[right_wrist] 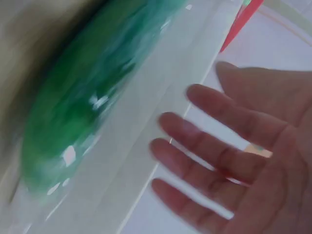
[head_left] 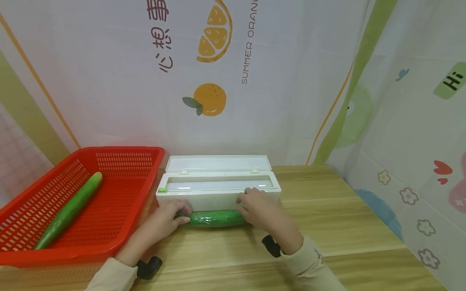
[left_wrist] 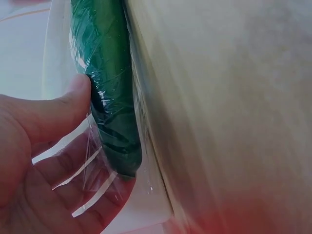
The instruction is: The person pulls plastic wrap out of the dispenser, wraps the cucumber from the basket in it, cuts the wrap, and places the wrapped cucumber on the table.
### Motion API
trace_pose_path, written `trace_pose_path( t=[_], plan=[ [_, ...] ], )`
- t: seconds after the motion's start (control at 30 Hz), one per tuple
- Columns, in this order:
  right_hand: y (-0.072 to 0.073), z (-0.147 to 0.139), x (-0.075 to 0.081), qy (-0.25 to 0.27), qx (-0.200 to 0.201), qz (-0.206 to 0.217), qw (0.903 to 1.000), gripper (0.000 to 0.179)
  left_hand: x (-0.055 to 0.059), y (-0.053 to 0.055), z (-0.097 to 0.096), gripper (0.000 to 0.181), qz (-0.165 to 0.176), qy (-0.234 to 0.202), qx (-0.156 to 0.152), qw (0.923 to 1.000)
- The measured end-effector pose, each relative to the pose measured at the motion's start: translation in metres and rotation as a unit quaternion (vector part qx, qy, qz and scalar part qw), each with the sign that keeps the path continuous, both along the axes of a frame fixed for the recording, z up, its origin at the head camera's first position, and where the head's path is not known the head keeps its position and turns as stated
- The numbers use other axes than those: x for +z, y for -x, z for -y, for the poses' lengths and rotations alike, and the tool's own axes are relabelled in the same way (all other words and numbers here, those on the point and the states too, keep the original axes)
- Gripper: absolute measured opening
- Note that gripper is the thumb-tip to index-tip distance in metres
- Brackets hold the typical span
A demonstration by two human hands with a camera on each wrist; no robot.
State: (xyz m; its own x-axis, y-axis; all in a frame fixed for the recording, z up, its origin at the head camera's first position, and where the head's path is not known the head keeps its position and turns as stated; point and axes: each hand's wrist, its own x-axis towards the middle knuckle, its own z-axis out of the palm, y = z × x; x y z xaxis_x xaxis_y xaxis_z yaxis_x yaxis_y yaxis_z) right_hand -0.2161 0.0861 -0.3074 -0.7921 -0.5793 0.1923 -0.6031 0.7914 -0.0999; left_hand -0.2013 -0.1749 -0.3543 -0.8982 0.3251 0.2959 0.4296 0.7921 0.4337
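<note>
A green cucumber wrapped in clear film lies along the front of a white cling film dispenser. My left hand holds its left end. In the left wrist view the thumb presses the cucumber's side, and the fingers reach around its tip, where loose film hangs over them. Above the cucumber's right end, at the dispenser's front edge, is my right hand. The right wrist view shows its fingers loosely spread, apart from the cucumber.
The dispenser's lid stands raised at the back, and a green slider sits at its left corner. To the left, a red basket holds another cucumber. A printed cloth hangs behind the wooden table.
</note>
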Motion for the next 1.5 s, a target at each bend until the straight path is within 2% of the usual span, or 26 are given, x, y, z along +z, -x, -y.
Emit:
trace_pose_path(
  t=[0.13,0.33,0.47,0.6,0.73,0.87,1.0,1.13,1.33,1.5],
  plan=[
    [0.003,0.025,0.004,0.024,0.038,-0.014,0.9989,0.02,0.001,-0.002,-0.001,0.016,-0.006,0.005,0.008,0.9999],
    [0.014,0.061,-0.003,0.06,0.108,-0.077,0.9894,0.018,0.003,-0.005,-0.002,0.02,-0.008,0.01,0.023,0.9997],
    [0.017,0.08,-0.005,0.052,0.119,-0.066,0.9893,0.022,0.006,-0.008,-0.003,0.019,-0.011,0.012,0.037,0.9992],
    [0.018,0.095,-0.005,0.024,0.115,-0.056,0.9915,0.027,0.01,-0.013,-0.006,0.019,-0.052,0.014,0.058,0.9969],
    [0.019,0.107,-0.005,0.008,0.111,-0.049,0.9926,0.029,0.012,-0.022,-0.012,0.022,-0.119,0.03,0.107,0.9866],
    [0.02,0.117,-0.005,0.002,0.104,-0.032,0.994,0.031,0.013,-0.032,-0.019,0.025,-0.176,0.07,0.163,0.9682],
    [0.022,0.127,-0.002,-0.006,0.1,-0.017,0.9948,0.034,0.009,-0.04,-0.02,0.039,-0.205,0.112,0.188,0.954],
    [0.022,0.136,0.0,-0.012,0.107,-0.02,0.994,0.034,0.005,-0.043,-0.02,0.057,-0.183,0.137,0.198,0.953],
    [0.021,0.145,0.001,-0.022,0.124,-0.037,0.9913,0.034,0.002,-0.042,-0.019,0.063,-0.15,0.144,0.217,0.9537],
    [0.021,0.152,-0.001,-0.046,0.12,-0.05,0.9905,0.035,-0.001,-0.041,-0.018,0.066,-0.157,0.155,0.219,0.9505]
  ],
)
